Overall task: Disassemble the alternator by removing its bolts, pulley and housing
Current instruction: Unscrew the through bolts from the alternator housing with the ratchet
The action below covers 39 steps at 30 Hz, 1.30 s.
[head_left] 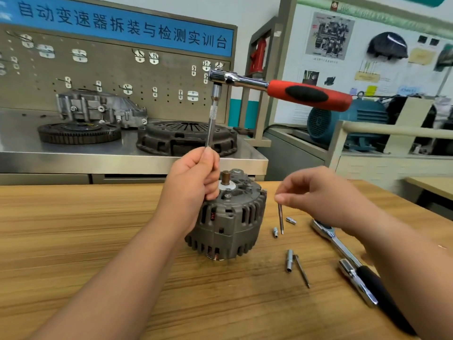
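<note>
The left hand (191,182) gripped the upright ratchet (245,81) over the alternator (228,222); the right hand (318,192) pinched a bolt (281,219), vertical, just right of it

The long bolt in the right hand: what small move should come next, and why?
Probably lay the long bolt on the table beside the other bolt: the right hand pinches it clear of the alternator, and the left hand grips the ratchet's extension bar.

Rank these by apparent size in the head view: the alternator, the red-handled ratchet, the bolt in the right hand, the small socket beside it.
1. the alternator, bulkiest
2. the red-handled ratchet, longer but slimmer, so nearly tied with it
3. the bolt pinched by the right hand
4. the small socket
</note>
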Each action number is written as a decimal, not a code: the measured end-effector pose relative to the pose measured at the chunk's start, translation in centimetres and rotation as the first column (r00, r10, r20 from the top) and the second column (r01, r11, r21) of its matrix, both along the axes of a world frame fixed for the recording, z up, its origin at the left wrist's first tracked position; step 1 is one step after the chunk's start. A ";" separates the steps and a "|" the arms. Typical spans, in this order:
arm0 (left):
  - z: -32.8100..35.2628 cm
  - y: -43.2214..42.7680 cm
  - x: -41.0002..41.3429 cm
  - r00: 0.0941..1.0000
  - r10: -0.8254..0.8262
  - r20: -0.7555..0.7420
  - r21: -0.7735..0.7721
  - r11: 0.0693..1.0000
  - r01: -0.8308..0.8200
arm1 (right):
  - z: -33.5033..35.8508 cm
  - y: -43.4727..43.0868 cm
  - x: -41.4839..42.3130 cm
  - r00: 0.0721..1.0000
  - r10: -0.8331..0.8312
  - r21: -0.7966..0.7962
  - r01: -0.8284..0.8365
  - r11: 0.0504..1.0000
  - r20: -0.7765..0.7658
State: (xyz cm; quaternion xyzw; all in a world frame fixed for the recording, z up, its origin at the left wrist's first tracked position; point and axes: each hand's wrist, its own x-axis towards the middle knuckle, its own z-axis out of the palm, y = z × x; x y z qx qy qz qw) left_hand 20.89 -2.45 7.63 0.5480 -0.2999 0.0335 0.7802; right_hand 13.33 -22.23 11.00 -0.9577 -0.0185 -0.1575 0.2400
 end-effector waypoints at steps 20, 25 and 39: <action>-0.2 -0.1 -0.1 0.999 -0.005 0.034 0.029 1.000 0.004 | -10.4 -6.0 -0.4 0.910 -0.269 -0.088 0.255 0.963 -0.316; -0.3 -0.2 -0.2 0.998 0.026 0.057 0.026 0.999 -0.028 | -9.0 -4.3 -0.2 0.986 -0.141 0.100 0.150 0.984 -0.089; 0.2 -0.9 -0.9 0.979 0.165 0.120 0.074 0.982 -0.174 | -6.0 0.9 1.9 0.997 0.034 0.488 -0.062 0.871 0.065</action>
